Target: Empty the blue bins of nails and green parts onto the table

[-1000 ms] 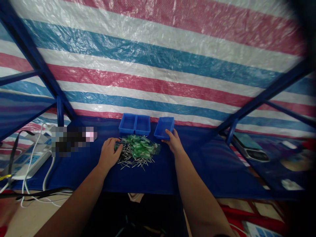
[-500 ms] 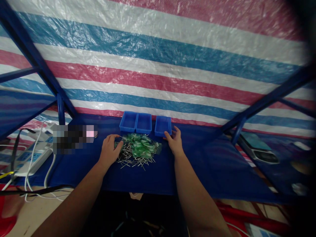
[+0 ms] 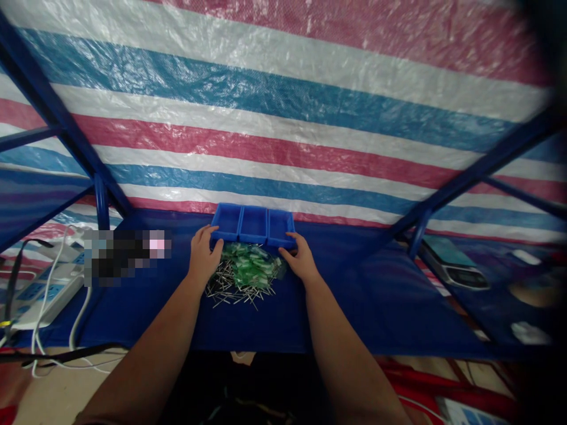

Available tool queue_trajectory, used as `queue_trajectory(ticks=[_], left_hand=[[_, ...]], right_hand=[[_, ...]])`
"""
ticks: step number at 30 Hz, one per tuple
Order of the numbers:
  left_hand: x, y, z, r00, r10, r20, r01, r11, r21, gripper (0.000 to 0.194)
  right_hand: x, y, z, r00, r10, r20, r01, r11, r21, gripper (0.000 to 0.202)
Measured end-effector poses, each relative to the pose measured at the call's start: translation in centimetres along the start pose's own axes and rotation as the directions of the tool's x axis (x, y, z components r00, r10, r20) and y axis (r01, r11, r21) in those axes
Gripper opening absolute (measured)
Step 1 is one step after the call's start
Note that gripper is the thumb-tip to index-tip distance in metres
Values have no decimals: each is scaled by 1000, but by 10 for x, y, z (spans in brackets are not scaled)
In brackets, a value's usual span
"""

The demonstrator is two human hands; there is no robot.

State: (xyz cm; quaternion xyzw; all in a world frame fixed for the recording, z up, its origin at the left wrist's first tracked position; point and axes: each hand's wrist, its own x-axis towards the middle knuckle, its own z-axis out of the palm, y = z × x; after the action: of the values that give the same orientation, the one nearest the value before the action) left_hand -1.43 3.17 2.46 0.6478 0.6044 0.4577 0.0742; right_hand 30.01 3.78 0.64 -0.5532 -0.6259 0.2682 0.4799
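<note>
Three blue plastic bins stand side by side in a row: a left bin (image 3: pixel 227 221), a middle bin (image 3: pixel 254 225) and a right bin (image 3: pixel 280 228). My left hand (image 3: pixel 204 254), fingers apart, rests at the left bin's outer front corner. Against the right bin's outer front corner lies my right hand (image 3: pixel 302 258), its thumb spread from the fingers. Neither hand is wrapped round anything. Between my hands, in front of the bins, is a loose pile of thin metal pins (image 3: pixel 225 286) with green translucent plastic pieces (image 3: pixel 253 265) heaped on top.
The blue table (image 3: pixel 354 295) backs onto a striped plastic sheet (image 3: pixel 266 141). At the left lie a white power strip (image 3: pixel 48 295) with cables and a blurred-out dark object (image 3: pixel 121 257). A digital scale (image 3: pixel 460 265) stands at the right beyond a blue frame post (image 3: pixel 419 236).
The right bin has slid left and closed the gap to the middle bin, my right hand moving with it. My left hand has shifted forward from beside the pile to the left bin's corner.
</note>
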Motion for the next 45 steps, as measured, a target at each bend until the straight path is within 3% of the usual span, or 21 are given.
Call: queue_trajectory(ticks=[10,26,33,38,45], left_hand=[[-9,-8,5,995,17,100,-14,999,-38,36],[-10,-12,4,991,38,129,-35,999,-24,40],[-10,-10,2,991,29,134,-25,999,-25,41],[-10,-12,3,991,45,127,-41,999,-34,42],[-10,-17,7,993,62,101,-58,997,-43,43]], right_hand=[[4,11,2,997,-64,38,67,993,-95,36],[1,13,2,998,21,64,-9,984,-176,47],[8,25,10,995,-77,-57,80,996,39,55],[11,35,12,995,-3,-104,9,998,60,53],[13,31,12,986,-9,-164,17,999,48,51]])
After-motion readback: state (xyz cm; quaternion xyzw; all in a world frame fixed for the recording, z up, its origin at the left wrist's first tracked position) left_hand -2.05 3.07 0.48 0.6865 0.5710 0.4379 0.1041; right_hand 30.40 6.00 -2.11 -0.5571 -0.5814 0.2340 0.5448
